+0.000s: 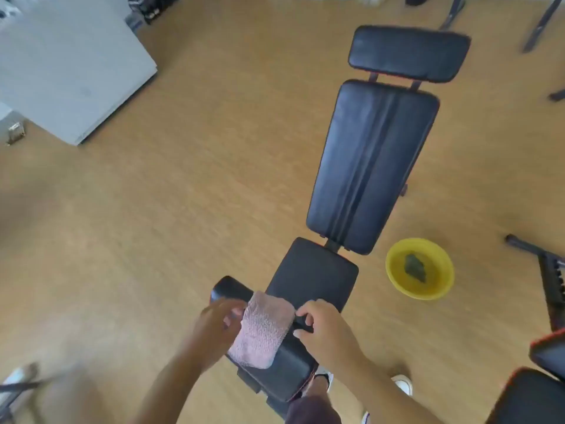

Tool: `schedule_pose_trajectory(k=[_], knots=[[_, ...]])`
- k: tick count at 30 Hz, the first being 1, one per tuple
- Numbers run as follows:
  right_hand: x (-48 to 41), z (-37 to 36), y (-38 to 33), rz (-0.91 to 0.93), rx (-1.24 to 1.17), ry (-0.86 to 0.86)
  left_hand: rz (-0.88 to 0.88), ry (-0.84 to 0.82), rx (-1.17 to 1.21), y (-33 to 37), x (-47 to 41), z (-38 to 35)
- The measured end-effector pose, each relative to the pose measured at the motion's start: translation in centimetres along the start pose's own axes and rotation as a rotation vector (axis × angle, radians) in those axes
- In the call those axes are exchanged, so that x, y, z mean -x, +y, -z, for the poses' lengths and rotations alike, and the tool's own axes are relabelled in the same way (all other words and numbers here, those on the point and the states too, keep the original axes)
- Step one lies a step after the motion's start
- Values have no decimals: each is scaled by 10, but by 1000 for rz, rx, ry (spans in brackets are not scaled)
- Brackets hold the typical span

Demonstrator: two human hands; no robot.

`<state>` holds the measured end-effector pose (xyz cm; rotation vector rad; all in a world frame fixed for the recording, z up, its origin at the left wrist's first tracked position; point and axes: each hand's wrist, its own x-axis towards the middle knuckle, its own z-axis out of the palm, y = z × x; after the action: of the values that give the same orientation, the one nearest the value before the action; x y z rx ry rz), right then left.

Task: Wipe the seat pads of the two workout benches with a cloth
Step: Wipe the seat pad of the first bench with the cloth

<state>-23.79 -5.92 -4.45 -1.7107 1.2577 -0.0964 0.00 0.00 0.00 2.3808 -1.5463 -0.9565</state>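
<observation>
A black workout bench stretches away from me, with its seat pad (312,276), a long back pad (373,166) and a headrest (409,53). A pinkish cloth (261,328) lies draped over the black padded leg roller (284,371) at the bench's near end. My left hand (214,328) touches the cloth's left edge, blurred, fingers spread. My right hand (324,328) grips the bench part just right of the cloth. A second bench (532,396), black with red trim, shows at the bottom right corner.
A yellow basin (419,268) holding a dark cloth sits on the wooden floor right of the bench. Black bench frame legs (550,276) lie at the right. A grey board (61,65) lies at the top left. My shoes (400,382) stand below.
</observation>
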Motion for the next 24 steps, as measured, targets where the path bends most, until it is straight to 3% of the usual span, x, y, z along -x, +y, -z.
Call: schedule_pose_trajectory(k=[5, 10, 14, 18, 24], knots=[[-45, -43, -14, 103, 151, 44, -223, -122, -315, -23, -30, -21], [-66, -80, -1, 154, 245, -18, -302, -80, -355, -47, -49, -49], [-75, -89, 14, 236, 60, -23, -420, 15, -131, -51, -53, -56], [-94, -81, 32, 260, -176, 127, -456, 72, 23, -30, -69, -63], [-139, -63, 102, 36, -292, 186, -486, -24, -340, -38, -123, -58]])
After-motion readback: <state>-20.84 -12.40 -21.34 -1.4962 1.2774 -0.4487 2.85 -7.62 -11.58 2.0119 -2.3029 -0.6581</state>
